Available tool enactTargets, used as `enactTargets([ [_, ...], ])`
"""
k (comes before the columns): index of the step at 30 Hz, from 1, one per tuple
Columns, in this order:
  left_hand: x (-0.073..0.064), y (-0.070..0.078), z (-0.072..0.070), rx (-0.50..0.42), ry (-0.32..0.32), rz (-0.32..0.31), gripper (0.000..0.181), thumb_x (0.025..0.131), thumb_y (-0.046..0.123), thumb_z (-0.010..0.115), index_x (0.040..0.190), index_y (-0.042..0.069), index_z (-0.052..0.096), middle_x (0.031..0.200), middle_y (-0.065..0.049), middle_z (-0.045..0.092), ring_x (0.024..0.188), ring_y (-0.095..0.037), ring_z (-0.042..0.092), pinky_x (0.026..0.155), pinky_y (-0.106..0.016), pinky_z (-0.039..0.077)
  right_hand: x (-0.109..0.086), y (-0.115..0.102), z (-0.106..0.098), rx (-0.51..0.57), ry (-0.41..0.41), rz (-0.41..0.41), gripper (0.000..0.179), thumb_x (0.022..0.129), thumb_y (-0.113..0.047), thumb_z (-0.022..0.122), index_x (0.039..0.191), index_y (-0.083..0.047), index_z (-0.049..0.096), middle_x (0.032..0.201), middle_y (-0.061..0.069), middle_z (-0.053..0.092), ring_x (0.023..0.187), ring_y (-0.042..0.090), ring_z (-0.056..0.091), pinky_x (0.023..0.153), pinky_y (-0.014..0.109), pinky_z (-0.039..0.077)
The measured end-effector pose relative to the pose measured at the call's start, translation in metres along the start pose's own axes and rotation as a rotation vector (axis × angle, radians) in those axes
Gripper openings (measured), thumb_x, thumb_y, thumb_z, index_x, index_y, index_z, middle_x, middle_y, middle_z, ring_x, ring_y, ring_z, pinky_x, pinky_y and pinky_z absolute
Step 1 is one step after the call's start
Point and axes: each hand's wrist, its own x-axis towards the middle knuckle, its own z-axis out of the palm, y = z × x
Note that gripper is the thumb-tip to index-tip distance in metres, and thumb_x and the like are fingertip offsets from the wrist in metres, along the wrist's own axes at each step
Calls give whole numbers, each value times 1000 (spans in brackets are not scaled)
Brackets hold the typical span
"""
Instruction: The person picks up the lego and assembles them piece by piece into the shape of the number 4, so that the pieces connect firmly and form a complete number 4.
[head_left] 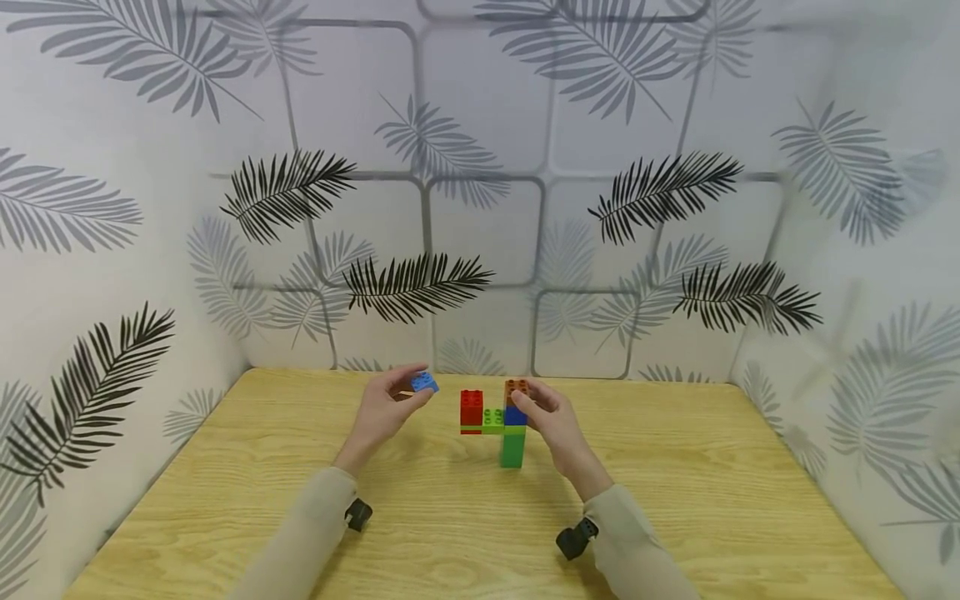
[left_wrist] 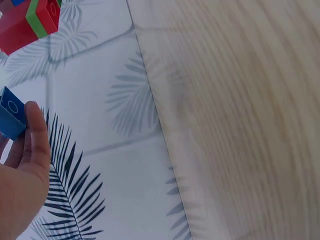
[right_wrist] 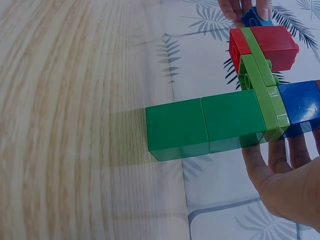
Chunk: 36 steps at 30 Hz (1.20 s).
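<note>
My left hand [head_left: 384, 410] pinches a light blue toy brick [head_left: 424, 382] between thumb and fingers, raised left of a built brick structure. The structure has a column of two green bricks [right_wrist: 205, 125], a light green layer, a dark blue brick [right_wrist: 300, 102] and an orange-brown brick [head_left: 516, 387] on top. From the column a light green plate [head_left: 492, 419] reaches left; red bricks [head_left: 471, 407] sit above and below its outer end, overhanging the table. My right hand [head_left: 558, 427] grips the column's upper part, thumb at the orange-brown brick, fingers behind the blue one.
The wood-grain table [head_left: 435, 533] lies under both hands, its back edge just beyond them. A pale, leaf-patterned backdrop [head_left: 480, 225] rises behind and at both sides. A black wrist device [head_left: 358, 514] is on the left sleeve, another [head_left: 576, 538] on the right.
</note>
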Motion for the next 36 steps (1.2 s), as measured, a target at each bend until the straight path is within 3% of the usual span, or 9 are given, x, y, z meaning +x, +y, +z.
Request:
enactTargets([
  [13,-3,15,24,59,11,43,37,89,17,73,125,11,67,111,-9,70,93,-14,64,75,-21,54,-1,2,-2,0,1,-5,46,95,-31,65,136,-10,58,121,7,64,112,22,61,108,53,40],
  [21,-9,21,36,100,22,94,34,89,15,73,122,11,68,108,-5,70,92,-14,63,74,-23,54,-3,6,-3,1,10,3,46,95,-31,65,135,-10,59,120,6,65,104,15,64,107,52,42],
  [24,-9,24,39,78,33,119,34,89,14,73,122,11,67,109,-6,70,93,-17,65,78,-27,55,-3,5,-3,10,13,-3,44,95,-30,65,134,-10,59,118,6,65,102,13,64,107,53,42],
  [31,-14,30,49,25,16,150,39,90,4,69,129,3,62,119,-17,66,105,-30,66,95,-42,52,-3,4,-2,-8,9,-7,47,96,-31,64,136,-9,57,122,9,63,115,28,60,108,54,40],
  [36,-20,51,50,57,-4,182,37,90,0,67,127,-4,61,116,-21,66,104,-37,65,93,-53,51,-3,4,-2,-14,6,-10,49,96,-32,64,138,-10,56,124,11,62,116,29,59,108,54,40],
])
